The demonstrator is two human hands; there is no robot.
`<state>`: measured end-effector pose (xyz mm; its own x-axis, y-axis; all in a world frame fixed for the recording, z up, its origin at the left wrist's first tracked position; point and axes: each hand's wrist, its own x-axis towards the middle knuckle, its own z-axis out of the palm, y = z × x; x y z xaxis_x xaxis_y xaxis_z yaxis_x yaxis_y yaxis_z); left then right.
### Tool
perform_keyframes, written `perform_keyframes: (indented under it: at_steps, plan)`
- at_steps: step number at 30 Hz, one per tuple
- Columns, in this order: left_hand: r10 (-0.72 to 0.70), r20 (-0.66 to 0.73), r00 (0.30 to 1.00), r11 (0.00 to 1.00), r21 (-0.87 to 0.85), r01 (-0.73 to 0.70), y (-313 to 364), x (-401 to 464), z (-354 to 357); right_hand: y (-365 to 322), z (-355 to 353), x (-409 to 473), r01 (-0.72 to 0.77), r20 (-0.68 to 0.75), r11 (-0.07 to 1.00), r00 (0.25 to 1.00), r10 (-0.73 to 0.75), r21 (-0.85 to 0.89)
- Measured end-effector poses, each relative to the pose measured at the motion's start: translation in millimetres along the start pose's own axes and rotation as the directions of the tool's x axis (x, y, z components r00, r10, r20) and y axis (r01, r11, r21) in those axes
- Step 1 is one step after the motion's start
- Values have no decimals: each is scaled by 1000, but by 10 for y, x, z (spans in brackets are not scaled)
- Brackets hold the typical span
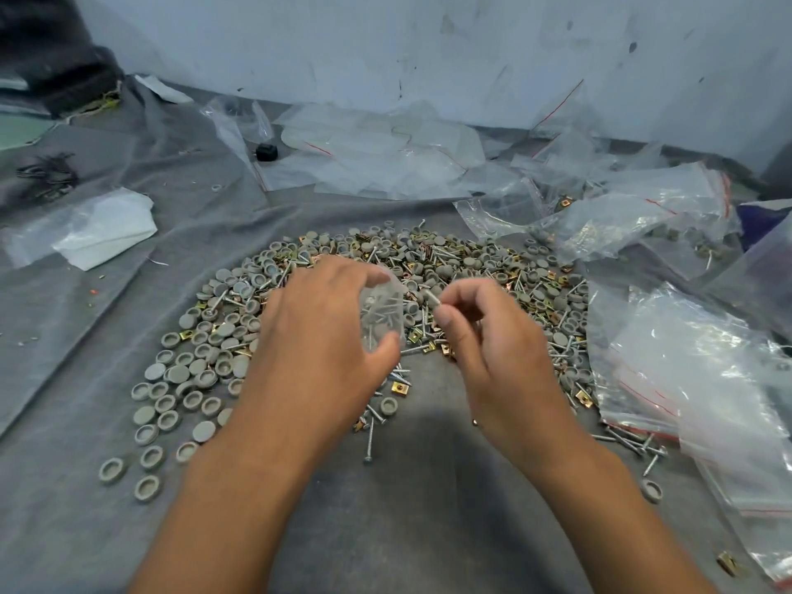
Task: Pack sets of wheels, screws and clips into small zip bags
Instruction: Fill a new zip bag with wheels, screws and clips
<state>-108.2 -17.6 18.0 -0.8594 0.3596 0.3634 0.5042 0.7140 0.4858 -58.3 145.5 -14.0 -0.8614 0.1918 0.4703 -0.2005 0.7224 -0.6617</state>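
A wide heap of grey round wheels (pixel 205 362), silver screws (pixel 370 439) and brass clips (pixel 400 387) lies on the grey cloth in front of me. My left hand (pixel 317 332) grips a small clear zip bag (pixel 381 315) above the heap; screws show inside the bag. Just right of it, my right hand (pixel 484 332) pinches a small silver piece (pixel 433 298), seemingly a screw, between thumb and fingertips close to the bag's side. Both forearms come in from the bottom edge.
Large crumpled clear bags (pixel 703 370) with red zip lines lie on the right, some holding parts. Flat empty bags (pixel 385 152) and a small black object (pixel 266 152) lie at the back by the wall. White plastic (pixel 103 229) lies at left.
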Motion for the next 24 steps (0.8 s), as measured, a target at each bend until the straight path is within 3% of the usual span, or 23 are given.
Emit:
perform_keyframes:
  at_steps: [2, 5, 9, 13, 14, 16, 18, 19, 20, 24]
  plan:
    - [4, 18, 1000, 1000, 21, -5, 0, 0, 12, -117, -37, 5, 169, -112, 985, 980, -165, 26]
    - [23, 45, 999, 999, 48, -25, 9, -6, 31, -172, -6, 7, 299, -126, 953, 945, -302, -47]
    - [20, 45, 999, 998, 63, -23, 31, 2, 35, -191, 60, 18, 265, -50, 962, 962, -268, -62]
    - [-19, 17, 1000, 1000, -6, 19, 31, 7, 6, -135, 30, 47, 183, -107, 983, 978, -181, 8]
    - [-37, -7, 999, 999, -26, 37, 23, 8, -5, -75, 16, 58, 124, -77, 992, 989, -125, -17]
    - [-80, -69, 994, 994, -74, 75, 6, 8, -35, 59, 22, 55, -20, 162, 992, 986, 40, -128]
    - [-111, -116, 987, 988, -119, 97, -8, 9, -63, 144, 93, -1, -54, 441, 959, 880, 177, -277]
    - [-120, -126, 985, 986, -131, 103, -10, 10, -72, 161, 133, -34, -34, 514, 946, 833, 205, -323]
    - [-125, -128, 984, 985, -138, 107, -11, 8, -75, 168, 167, -58, -17, 544, 939, 811, 214, -345]
    - [-119, -124, 985, 986, -133, 102, -2, -1, -78, 200, 211, -80, -4, 501, 932, 842, 198, -361]
